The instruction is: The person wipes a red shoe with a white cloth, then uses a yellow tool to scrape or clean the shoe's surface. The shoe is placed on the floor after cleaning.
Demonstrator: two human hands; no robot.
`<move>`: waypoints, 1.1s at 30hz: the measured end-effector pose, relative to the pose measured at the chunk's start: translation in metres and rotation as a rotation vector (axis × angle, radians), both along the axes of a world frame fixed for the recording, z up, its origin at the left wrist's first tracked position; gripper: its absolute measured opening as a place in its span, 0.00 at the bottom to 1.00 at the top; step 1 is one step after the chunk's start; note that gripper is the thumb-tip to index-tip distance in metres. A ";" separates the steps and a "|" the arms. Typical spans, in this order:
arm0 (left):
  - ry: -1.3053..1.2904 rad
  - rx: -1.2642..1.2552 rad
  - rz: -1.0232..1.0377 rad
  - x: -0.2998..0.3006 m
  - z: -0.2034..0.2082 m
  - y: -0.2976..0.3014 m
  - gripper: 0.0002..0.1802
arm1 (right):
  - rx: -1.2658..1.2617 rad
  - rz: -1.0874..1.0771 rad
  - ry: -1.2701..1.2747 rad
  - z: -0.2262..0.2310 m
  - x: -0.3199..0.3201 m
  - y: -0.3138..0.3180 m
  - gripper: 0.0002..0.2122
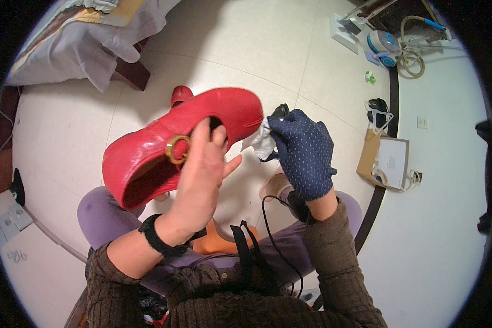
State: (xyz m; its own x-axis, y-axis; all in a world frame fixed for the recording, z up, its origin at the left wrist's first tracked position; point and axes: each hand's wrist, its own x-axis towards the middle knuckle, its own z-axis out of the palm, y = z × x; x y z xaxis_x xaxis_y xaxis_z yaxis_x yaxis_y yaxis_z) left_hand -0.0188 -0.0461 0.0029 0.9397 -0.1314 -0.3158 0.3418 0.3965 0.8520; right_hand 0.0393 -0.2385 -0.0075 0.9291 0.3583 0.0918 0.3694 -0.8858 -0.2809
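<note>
A glossy red leather shoe [142, 143] with a round gold buckle [177, 149] is held up in front of me, its toe toward the right. My left hand [199, 175] grips it from the near side, with some fingertips reaching into the shoe's opening and the thumb apart. My right hand [305, 153] wears a dark blue glove with small white dots. Between its fingers is a crumpled white cloth or tissue [261, 141], right at the toe of the shoe. A second red shoe [181, 95] shows partly behind, on the floor.
A black object [280, 111] is partly hidden behind the gloved hand. A cable [273, 235] hangs by my right forearm. Something orange [217, 240] is between my legs. A draped bed [93, 49] is at the far left, an open cardboard box [369, 156] by the right wall.
</note>
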 end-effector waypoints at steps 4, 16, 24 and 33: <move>-0.081 -0.171 0.045 0.012 0.015 0.011 0.58 | -0.064 -0.042 -0.018 -0.016 0.007 -0.015 0.09; 0.140 -0.459 -0.035 0.023 0.016 0.030 0.52 | 0.306 -0.026 -0.104 -0.001 0.007 -0.031 0.13; 0.094 -0.313 -0.030 0.019 0.013 0.025 0.53 | 0.205 0.084 -0.160 0.008 0.002 -0.023 0.16; 0.033 -0.053 -0.083 0.005 0.005 0.011 0.56 | 0.031 0.301 -0.125 0.010 0.004 -0.002 0.15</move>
State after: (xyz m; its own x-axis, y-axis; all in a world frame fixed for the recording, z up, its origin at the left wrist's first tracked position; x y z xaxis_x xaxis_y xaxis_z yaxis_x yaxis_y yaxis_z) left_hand -0.0142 -0.0355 0.0077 0.9139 -0.2256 -0.3374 0.4032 0.4098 0.8182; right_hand 0.0436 -0.2408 0.0023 0.7630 0.6102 0.2133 0.6464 -0.7236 -0.2422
